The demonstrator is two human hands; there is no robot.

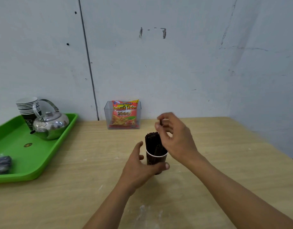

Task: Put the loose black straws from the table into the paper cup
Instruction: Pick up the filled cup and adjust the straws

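black straws [152, 142] stand bunched in the paper cup [156, 160]; left hand [139, 166] wraps the cup, right hand [175, 138] pinches one straw's top.

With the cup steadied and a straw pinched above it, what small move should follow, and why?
Probably lower the right hand so its pinched straw slides down among the black straws already standing in the paper cup. The left hand grips the cup, and no loose straws show on the table.

Even soft light, slight blur
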